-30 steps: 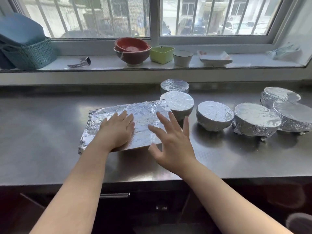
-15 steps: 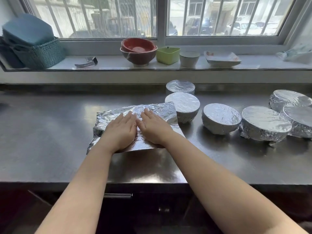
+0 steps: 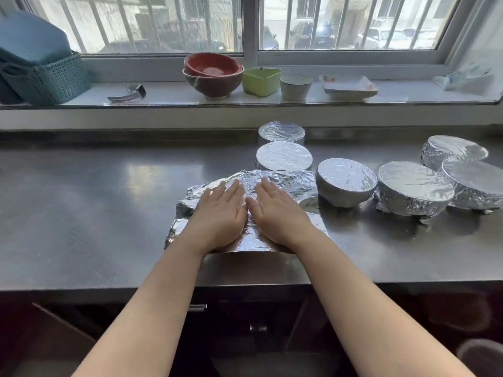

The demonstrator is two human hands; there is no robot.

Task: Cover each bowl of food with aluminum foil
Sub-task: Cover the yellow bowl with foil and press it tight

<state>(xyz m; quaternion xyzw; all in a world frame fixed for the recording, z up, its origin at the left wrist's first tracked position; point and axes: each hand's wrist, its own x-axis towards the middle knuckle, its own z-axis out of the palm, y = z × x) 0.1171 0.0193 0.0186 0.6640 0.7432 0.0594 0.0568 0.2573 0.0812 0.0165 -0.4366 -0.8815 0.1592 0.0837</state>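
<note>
Foil smoothing looks like the step in hand: left hand (image 3: 217,213) and right hand (image 3: 277,210) lie flat, fingers straight, side by side and nearly touching, pressing the foil-wrapped rectangular dish (image 3: 285,183) near the middle of the steel counter (image 3: 81,202). Six foil-covered bowls (image 3: 345,180) stand to its right and beyond it. Next, probably, comes sliding the palms outward and folding the loose foil down tight along the edges.

foil tray (image 3: 283,183) contents hidden, rightmost foil bowl (image 3: 479,186) cut off by edge
</note>
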